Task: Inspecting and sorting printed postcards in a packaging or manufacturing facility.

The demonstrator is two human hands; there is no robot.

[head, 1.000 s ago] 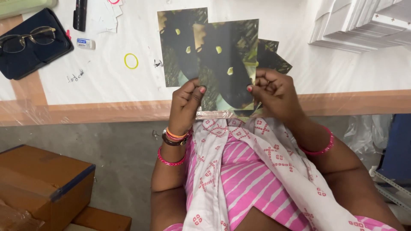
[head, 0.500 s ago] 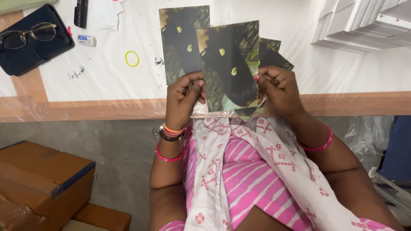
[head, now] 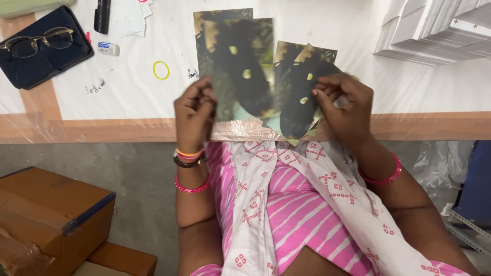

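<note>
- Cardboard boxes (head: 53,214) sit low at the left on the grey floor, nearest the camera, beside the person's pink striped top with its white patterned scarf.
- Pink bangles circle both wrists, just below the table's edge.
- Left hand (head: 194,115), fingers curled closed, pinches the left edge of a dark printed card (head: 240,71) spotted with yellow, held above the table's taped front edge (head: 102,130).
- Right hand (head: 342,105), also closed in a pinch, grips a second dark printed card (head: 302,92) of the same pattern, just beside the first and slightly overlapping it.
- More cards of the same print lie behind the held pair, fanned on the white table cover; how many cannot be told.
- Yellow rubber band (head: 161,70) lies on the cover to the left of the cards, well apart from them.
- Farther left, spectacles (head: 36,41) rest on a dark blue case (head: 30,69), with a small eraser (head: 108,48) near it.
- Stack of white flat cartons (head: 434,30) fills the far right corner.
</note>
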